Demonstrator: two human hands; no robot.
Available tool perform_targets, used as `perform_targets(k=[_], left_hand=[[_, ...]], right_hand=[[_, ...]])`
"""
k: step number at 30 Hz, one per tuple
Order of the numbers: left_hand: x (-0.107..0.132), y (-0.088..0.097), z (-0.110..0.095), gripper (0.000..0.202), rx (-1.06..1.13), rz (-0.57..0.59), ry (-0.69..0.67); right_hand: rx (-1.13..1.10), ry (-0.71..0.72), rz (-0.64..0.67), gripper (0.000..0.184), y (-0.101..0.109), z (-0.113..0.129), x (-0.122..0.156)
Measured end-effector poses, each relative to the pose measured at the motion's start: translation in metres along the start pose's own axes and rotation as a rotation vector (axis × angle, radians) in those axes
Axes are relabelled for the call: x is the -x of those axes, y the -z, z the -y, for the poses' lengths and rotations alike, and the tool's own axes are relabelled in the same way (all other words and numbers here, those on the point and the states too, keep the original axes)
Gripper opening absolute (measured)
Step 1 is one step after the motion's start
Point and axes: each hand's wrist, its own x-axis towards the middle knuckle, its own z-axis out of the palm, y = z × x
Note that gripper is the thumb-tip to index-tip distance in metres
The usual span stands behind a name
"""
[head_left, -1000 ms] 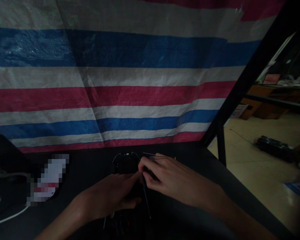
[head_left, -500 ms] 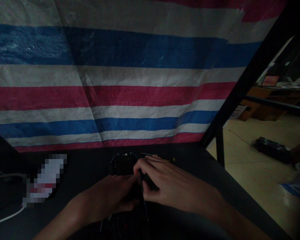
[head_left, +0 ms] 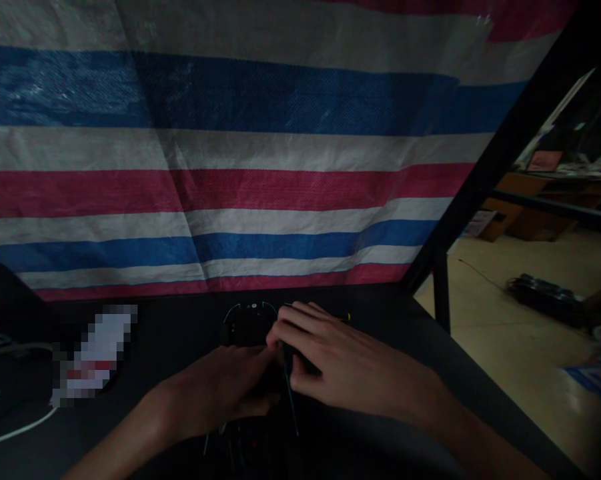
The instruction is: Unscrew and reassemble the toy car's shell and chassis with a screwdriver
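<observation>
In the head view, a dark device (head_left: 250, 325) lies on the black table, with thin curved pieces along its far edge and a pale round spot between them. Its near part is lost in shadow. My left hand (head_left: 220, 381) grips its left side, thumb and fingers bent round it. My right hand (head_left: 325, 350) is closed on its right side, fingertips meeting those of my left. A thin straight edge (head_left: 291, 400) runs down below the right fingers. Behind the right hand lies what looks like a screwdriver (head_left: 349, 317) with a yellow-tipped handle, mostly covered.
A blurred-out pale object (head_left: 97, 353) lies at the left beside a white cable (head_left: 17, 437). A striped tarp (head_left: 280, 193) hangs behind the table. A black frame post (head_left: 495, 147) stands at the right, with floor and a dark bundle (head_left: 545, 300) beyond.
The right hand has shifted slightly, covering more of the screwdriver. The left hand keeps nearly the same place. The view has moved a little.
</observation>
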Motion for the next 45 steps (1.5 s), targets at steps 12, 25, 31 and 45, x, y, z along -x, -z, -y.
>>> perform_targets(k=[12,25,31,45], left_hand=[[0.000,0.004,-0.005,0.028,0.012,0.025,0.028],[-0.001,0.006,-0.008,0.024,0.001,0.022,0.029],[-0.001,0.003,-0.003,0.013,-0.099,0.029,0.016],[-0.001,-0.001,0.004,0.014,-0.007,0.054,0.019]], right_hand=[[0.022,-0.029,-0.015,0.013,-0.004,0.000,0.000],[0.030,0.065,0.015,0.022,0.005,-0.001,0.001],[-0.037,0.056,-0.106,0.026,-0.019,0.005,-0.012],[-0.843,-0.126,-0.108,0.058,-0.032,0.010,-0.013]])
